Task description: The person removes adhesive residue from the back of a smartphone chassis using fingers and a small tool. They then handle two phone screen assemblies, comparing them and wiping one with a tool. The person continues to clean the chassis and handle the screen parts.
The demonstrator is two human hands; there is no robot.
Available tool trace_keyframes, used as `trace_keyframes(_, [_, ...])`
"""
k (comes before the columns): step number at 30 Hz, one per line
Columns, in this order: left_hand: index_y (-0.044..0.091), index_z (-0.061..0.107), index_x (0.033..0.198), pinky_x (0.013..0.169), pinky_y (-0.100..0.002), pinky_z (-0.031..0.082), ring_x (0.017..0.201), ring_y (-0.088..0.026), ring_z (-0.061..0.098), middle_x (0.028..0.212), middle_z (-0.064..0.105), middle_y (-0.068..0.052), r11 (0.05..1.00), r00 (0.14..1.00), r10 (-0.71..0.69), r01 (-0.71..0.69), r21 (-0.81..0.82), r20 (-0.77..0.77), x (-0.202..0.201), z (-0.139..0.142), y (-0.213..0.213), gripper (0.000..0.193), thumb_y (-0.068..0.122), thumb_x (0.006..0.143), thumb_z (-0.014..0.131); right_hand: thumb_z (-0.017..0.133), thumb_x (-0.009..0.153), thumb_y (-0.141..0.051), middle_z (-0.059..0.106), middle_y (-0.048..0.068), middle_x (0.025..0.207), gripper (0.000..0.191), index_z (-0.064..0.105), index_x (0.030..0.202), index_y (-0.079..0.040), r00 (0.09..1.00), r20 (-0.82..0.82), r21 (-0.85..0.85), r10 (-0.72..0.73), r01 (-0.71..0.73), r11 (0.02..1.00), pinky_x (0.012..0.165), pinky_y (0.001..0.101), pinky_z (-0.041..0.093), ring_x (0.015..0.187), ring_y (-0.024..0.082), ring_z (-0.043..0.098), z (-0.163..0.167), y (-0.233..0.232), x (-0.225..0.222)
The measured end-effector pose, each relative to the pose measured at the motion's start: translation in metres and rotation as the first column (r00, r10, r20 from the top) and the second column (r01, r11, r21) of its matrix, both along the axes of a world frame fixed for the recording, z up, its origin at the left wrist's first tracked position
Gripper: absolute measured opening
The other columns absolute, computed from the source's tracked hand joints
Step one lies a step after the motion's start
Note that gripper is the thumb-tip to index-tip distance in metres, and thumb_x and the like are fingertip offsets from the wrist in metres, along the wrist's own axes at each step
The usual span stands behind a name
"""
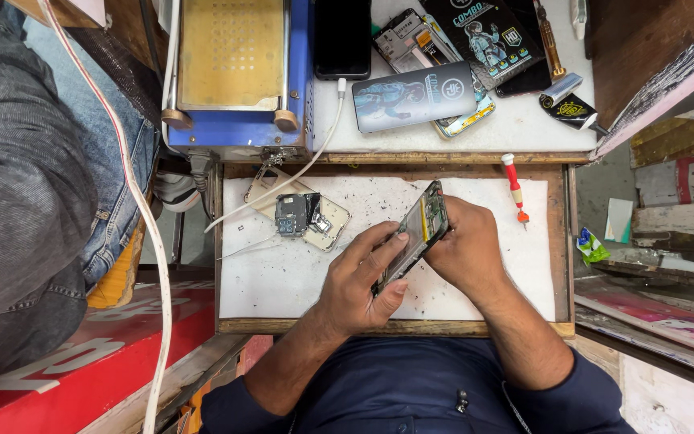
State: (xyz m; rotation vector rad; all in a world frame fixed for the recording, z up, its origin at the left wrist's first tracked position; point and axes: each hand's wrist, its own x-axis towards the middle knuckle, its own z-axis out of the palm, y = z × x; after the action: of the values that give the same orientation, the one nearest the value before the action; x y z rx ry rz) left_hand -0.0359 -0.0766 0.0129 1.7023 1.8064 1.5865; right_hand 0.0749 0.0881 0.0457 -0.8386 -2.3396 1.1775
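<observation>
Tilting on edge above the middle of the white mat (475, 281), the opened phone (413, 236) hides most of its inner parts, and the right hand's fingertips are concealed behind it. It is gripped by both hands: the left hand (359, 281) curled round its near side, the right hand (466, 249) closed on its far end. 1 red screwdriver (514, 188) lies to the right, 1 dismantled phone (303, 214) to the left.

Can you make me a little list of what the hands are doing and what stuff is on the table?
left hand: grips the opened phone from its near side
right hand: holds the phone's far side
phone: tilted on edge, insides showing
work mat: white, speckled with dark bits
second phone: lies open, back off
screwdriver: red and white, lying apart from the hands
</observation>
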Motion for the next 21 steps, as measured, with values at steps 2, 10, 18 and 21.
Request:
trace_keyframes(2, [0.002, 0.054, 0.145, 0.098, -0.041, 0.062, 0.120, -0.035, 0.070, 0.141, 0.057, -0.027, 1.000, 1.000, -0.007, 0.007, 0.000, 0.013, -0.001, 0.000, 0.000, 0.049, 0.034, 0.108, 0.061, 0.080, 0.073, -0.007, 0.067, 0.009, 0.070, 0.015, 0.068, 0.082, -0.003, 1.000, -0.029, -0.002, -0.007, 0.007, 1.000, 0.055, 0.0312, 0.049, 0.059, 0.019, 0.064, 0.000, 0.000, -0.002])
trace_keyframes(10, [0.000, 0.048, 0.147, 0.103, -0.038, 0.060, 0.123, -0.031, 0.067, 0.142, 0.056, -0.025, 0.995, 0.960, 0.057, -0.077, 0.064, 0.275, -0.002, -0.006, 0.002, 0.052, 0.039, 0.113, 0.051, 0.069, 0.079, -0.006, 0.069, 0.006, 0.077, 0.002, 0.067, 0.080, -0.006, 0.964, -0.218, 0.169, 0.155, -0.119, 0.978, 0.062, 0.0310, 0.053, 0.068, 0.019, 0.067, 0.003, -0.013, 0.002])
trace_keyframes(18, [-0.004, 0.040, 0.150, 0.097, -0.040, 0.062, 0.112, -0.025, 0.071, 0.125, 0.068, -0.023, 0.985, 0.479, -0.170, 0.092, 0.144, 0.861, -0.016, 0.000, -0.005, 0.063, 0.046, 0.112, 0.046, 0.065, 0.094, -0.011, 0.065, 0.012, 0.071, 0.019, 0.065, 0.078, 0.000, 0.985, 0.131, 0.045, 0.109, -0.116, 0.992, 0.059, 0.0327, 0.048, 0.059, 0.022, 0.061, 0.002, -0.010, 0.012])
trace_keyframes(21, [-0.005, 0.040, 0.149, 0.097, -0.041, 0.062, 0.116, -0.026, 0.070, 0.129, 0.064, -0.022, 0.982, 0.478, -0.190, 0.106, 0.158, 0.858, -0.011, 0.003, -0.002, 0.064, 0.046, 0.111, 0.047, 0.067, 0.094, -0.015, 0.073, 0.009, 0.083, 0.015, 0.071, 0.097, 0.000, 0.995, 0.077, -0.045, 0.058, -0.055, 0.997, 0.056, 0.0288, 0.050, 0.064, 0.016, 0.067, 0.006, -0.006, 0.008])
